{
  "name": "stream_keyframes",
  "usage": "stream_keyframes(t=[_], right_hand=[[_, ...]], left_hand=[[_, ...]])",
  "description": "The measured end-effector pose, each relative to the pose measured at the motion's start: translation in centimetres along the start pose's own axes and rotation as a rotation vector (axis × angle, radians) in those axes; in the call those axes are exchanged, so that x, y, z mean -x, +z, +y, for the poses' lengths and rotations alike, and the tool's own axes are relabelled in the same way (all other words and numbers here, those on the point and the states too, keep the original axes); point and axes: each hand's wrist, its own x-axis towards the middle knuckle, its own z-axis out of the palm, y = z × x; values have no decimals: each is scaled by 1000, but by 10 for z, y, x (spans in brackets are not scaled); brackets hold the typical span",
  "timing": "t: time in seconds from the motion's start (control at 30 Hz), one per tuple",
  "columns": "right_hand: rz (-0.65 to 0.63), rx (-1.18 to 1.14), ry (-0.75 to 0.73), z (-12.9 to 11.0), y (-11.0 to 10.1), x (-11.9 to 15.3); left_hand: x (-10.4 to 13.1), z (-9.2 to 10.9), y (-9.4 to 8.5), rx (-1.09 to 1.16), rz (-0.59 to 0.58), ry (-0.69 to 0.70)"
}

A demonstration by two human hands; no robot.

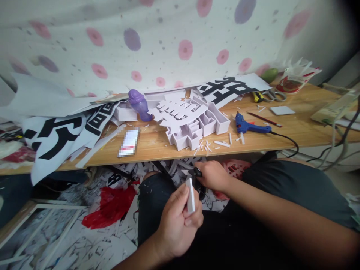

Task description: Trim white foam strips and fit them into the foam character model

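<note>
My left hand [181, 219] grips a small white foam board strip [191, 197], pinched between thumb and fingers above my lap. Just beyond its upper end, my right hand [213, 174] is closed around the dark handle of a utility knife [196, 172]. The blade points left, close to the strip's top; whether it touches cannot be made out. On the table ahead sit white foam board letter pieces [180, 112], some flat-faced, others showing open upright walls. A blue glue gun [250, 125] lies to their right.
A purple bottle [140, 105] and a phone [129, 142] are left on the wooden table [157, 144]. Scissors [274, 95], a pencil [264, 119] and printed character sheets [233, 89] lie around. The glue gun's cable hangs over the front edge. Scraps and a red bag [111, 208] cover the floor.
</note>
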Motion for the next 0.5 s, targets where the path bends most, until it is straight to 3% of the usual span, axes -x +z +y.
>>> stream_keyframes(t=[0.23, 0.5], right_hand=[[-11, -164, 82, 10, 11, -3], [38, -485, 12, 13, -7, 4]], left_hand=[[2, 3, -6, -231, 229, 203], [-6, 5, -26, -552, 279, 244]])
